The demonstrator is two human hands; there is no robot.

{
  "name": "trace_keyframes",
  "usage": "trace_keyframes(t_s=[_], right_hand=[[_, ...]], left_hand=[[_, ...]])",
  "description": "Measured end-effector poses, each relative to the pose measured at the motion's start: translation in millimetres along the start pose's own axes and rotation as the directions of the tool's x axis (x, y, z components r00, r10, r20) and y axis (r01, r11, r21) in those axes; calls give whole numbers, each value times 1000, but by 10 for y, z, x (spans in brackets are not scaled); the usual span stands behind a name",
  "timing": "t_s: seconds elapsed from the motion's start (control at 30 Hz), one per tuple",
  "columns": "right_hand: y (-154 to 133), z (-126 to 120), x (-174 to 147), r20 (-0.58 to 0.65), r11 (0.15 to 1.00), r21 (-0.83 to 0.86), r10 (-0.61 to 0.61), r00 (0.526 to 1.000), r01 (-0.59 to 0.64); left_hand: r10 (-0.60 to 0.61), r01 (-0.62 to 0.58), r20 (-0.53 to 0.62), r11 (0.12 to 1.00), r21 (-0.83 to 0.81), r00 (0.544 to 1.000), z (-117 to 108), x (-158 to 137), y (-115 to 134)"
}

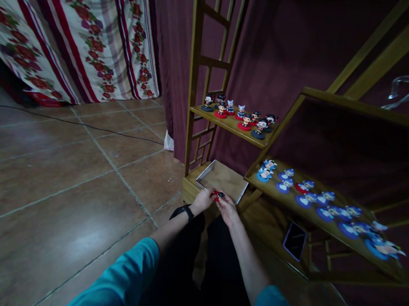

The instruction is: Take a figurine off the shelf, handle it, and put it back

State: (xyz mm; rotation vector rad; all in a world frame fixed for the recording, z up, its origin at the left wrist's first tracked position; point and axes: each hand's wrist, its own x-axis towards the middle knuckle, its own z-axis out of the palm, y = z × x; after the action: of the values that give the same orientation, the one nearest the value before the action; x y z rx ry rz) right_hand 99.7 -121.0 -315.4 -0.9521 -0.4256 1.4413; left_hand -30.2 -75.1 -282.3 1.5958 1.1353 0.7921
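Observation:
Between my two hands is a small figurine (220,195) with a dark head and red parts. My left hand (203,200) pinches it from the left, and a dark band circles that wrist. From the right, the fingers of my right hand (228,208) close around its other side. Both hands are over the near edge of a shallow open box (225,178) with white walls and a brown bottom. Fine details of the figurine are too small to make out.
Several figurines on red and dark bases stand on the upper shelf (234,123). Along the lower right shelf (281,194) are several blue and purple ones. A phone (295,241) lies beneath it. A cable (122,133) crosses the tiled floor; a floral curtain (103,40) hangs behind.

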Motion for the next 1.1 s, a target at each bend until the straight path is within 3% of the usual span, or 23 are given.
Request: trace_keyframes(t_s=[0.23, 0.37, 0.63, 1.1], right_hand=[[2, 55, 107, 15, 998, -12, 65, 998, -65], [22, 71, 132, 30, 996, -21, 87, 996, -87], [-5, 116, 123, 63, 994, -66, 86, 994, -82], [-16, 93, 139, 68, 988, -135, 83, 994, -73]], left_hand=[[-217, 206, -22, 949, -238, 976, 117, 116, -225], [-283, 252, -27, 890, -381, 959, 94, 86, -218], [-313, 264, -2, 804, -533, 950, 22, 43, -138], [-349, 287, 2, 769, -571, 937, 43, 58, -123]])
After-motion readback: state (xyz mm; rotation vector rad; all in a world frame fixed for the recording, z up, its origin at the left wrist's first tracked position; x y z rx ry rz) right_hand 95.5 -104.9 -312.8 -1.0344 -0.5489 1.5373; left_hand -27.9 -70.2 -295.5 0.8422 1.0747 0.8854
